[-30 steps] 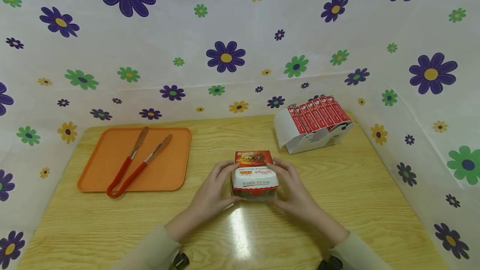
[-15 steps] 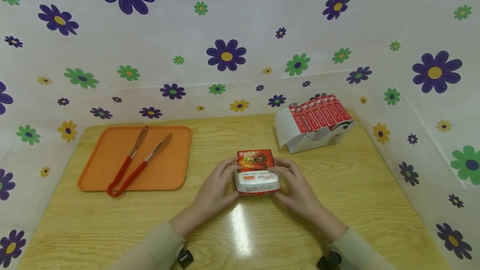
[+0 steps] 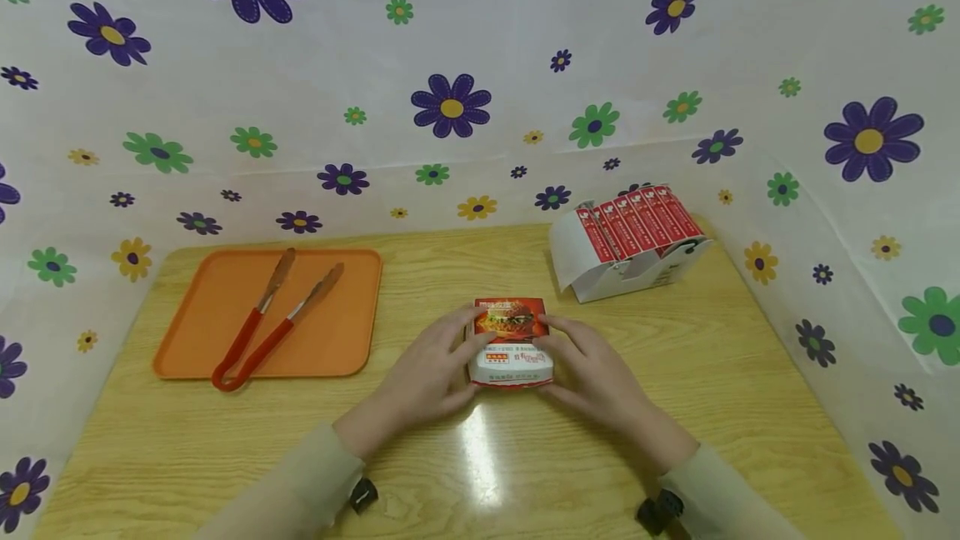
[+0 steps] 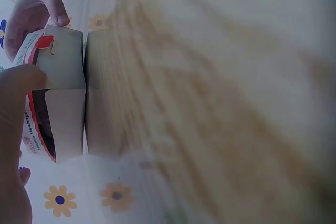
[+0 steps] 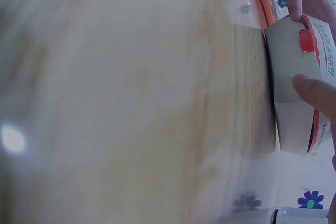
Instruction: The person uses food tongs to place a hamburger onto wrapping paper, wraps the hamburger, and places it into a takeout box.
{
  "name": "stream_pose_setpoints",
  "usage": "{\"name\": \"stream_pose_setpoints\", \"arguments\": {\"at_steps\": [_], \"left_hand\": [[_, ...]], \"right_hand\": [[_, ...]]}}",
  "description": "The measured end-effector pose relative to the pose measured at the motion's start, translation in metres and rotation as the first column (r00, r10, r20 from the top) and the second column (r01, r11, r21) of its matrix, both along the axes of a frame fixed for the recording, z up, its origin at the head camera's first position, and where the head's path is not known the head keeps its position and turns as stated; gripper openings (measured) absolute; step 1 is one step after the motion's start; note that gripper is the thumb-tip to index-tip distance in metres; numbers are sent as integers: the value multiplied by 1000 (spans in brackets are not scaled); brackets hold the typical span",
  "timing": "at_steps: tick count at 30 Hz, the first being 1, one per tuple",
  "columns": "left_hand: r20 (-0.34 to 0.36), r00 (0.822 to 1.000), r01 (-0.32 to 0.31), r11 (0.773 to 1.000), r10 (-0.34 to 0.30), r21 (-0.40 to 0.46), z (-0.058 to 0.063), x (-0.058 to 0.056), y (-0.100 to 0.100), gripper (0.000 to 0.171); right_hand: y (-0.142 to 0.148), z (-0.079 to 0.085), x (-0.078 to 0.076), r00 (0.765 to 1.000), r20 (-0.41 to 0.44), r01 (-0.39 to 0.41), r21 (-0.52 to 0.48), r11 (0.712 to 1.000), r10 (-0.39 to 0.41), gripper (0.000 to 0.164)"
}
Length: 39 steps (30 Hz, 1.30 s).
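A burger box (image 3: 516, 367) with a red burger picture and white printed flap stands on the table in the head view, its lid down over the base. My left hand (image 3: 423, 373) holds its left side, fingers over the top edge and thumb near the front corner. From the other side my right hand (image 3: 598, 372) grips it likewise. Pale base walls of the box (image 4: 68, 124) show in the left wrist view, with a dark gap under the lid's red scalloped edge. A red tab (image 5: 306, 40) lies against the front wall in the right wrist view.
At the left, an orange tray (image 3: 187, 332) bears red-handled tongs (image 3: 251, 348) whose bent end overhangs its front rim. A white carton (image 3: 630, 273) with several red-and-white packets stands at the back right. Flower-print cloth (image 3: 315, 48) encloses the table's back and sides.
In the head view the dark front below the lid's red edge has gone from sight. The box has shifted slightly away, and my left fingers reach further over its top.
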<state>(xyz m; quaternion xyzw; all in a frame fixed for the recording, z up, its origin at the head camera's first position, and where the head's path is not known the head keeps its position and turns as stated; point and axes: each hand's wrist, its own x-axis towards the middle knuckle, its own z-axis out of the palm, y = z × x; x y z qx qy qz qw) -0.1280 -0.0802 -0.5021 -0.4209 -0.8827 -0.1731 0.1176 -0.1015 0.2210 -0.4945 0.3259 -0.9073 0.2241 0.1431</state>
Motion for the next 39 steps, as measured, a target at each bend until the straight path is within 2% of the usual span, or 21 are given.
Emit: {"name": "stream_pose_setpoints", "arguments": {"at_steps": [3, 6, 11, 15, 19, 26, 32, 36, 39], "left_hand": [[-4, 999, 48, 999, -48, -22, 2, -3, 2, 77], [37, 997, 70, 996, -69, -50, 3, -5, 3, 82], [125, 991, 56, 997, -49, -54, 5, -9, 4, 78], [174, 984, 32, 999, -27, -24, 4, -11, 4, 72], [211, 977, 14, 1000, -17, 14, 4, -12, 2, 73], [241, 970, 0, 999, -12, 48, 4, -12, 3, 73], [275, 961, -11, 997, -10, 78, 1, -11, 3, 77], [267, 963, 3, 996, -27, 90, -4, -13, 2, 77], [260, 965, 19, 995, -45, 102, -8, -14, 3, 76]], "right_hand": [[0, 0, -2, 999, -38, -16, 11, 1000, 17, 65], [-1, -1, -4, 998, -52, -24, 3, 1000, 24, 65], [-2, 0, -5, 999, 12, -31, -36, 999, 31, 68], [-6, 2, -5, 996, 67, -50, -97, 994, 57, 72], [-11, 2, -6, 995, 71, -52, -159, 986, 63, 72], [-21, -6, -10, 997, 76, -1, -232, 973, 20, 67], [-23, -8, -12, 999, 54, 7, -196, 981, 3, 66], [-21, -6, -14, 999, 39, -1, -147, 989, 7, 67], [-20, -6, -15, 998, 59, -11, -156, 988, 20, 68]]}}
